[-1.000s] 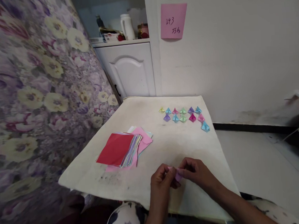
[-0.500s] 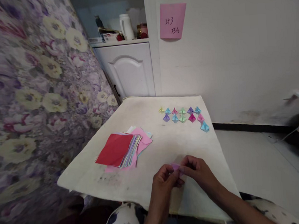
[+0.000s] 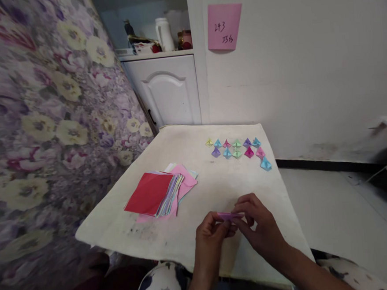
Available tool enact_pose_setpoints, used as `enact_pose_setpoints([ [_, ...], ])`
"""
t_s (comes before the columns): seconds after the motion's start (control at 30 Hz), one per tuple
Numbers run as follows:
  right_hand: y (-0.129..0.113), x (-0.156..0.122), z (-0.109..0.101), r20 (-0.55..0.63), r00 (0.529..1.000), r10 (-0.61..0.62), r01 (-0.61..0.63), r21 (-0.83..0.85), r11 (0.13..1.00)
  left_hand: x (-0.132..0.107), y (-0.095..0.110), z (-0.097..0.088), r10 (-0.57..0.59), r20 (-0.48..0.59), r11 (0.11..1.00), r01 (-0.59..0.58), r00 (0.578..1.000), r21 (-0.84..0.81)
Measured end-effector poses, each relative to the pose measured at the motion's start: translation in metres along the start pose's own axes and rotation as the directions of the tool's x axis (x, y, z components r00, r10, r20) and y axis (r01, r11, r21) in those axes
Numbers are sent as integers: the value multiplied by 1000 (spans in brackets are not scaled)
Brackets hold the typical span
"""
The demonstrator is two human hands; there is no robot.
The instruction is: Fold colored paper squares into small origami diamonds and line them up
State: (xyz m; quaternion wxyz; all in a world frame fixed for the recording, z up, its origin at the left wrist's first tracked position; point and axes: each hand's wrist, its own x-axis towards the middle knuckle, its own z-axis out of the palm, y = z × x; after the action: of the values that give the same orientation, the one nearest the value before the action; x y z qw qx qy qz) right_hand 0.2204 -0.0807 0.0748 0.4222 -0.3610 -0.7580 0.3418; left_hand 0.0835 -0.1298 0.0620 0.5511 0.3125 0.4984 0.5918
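Note:
A small folded piece of pink-purple paper (image 3: 229, 215) is held just above the near part of the cream table (image 3: 194, 149). My left hand (image 3: 210, 238) pinches its left end and my right hand (image 3: 257, 224) pinches its right end; both hands are closed on it. A stack of coloured square sheets topped by a red one (image 3: 150, 192) lies on the table to the left of my hands. Several small folded paper shapes (image 3: 236, 150) in yellow, blue, pink, green and purple stand in two rows at the far right of the table.
A flowered curtain (image 3: 46, 120) hangs along the left. Behind the table are a white cabinet (image 3: 166, 89) with a jug and jars on top, and a white wall bearing a pink note (image 3: 224, 26). Pale floor lies to the right.
Both hands have turned the folded paper, so it now lies flat and edge-on between the fingertips, slightly higher than before. The stack and the folded shapes have not moved.

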Motion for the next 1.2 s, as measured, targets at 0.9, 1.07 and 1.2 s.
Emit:
enact_pose_setpoints([
  [0.9,-5,2,-2,68,995,72,-77,66,995,-2,4,6,46,-104,991,-32,993,129],
  [1.07,-4,2,0,80,994,75,-80,65,995,-2,5,7,36,-103,995,-25,994,100],
  [1.2,-3,1,1,53,994,98,-102,86,991,-3,8,9,28,-103,995,-18,994,94],
])
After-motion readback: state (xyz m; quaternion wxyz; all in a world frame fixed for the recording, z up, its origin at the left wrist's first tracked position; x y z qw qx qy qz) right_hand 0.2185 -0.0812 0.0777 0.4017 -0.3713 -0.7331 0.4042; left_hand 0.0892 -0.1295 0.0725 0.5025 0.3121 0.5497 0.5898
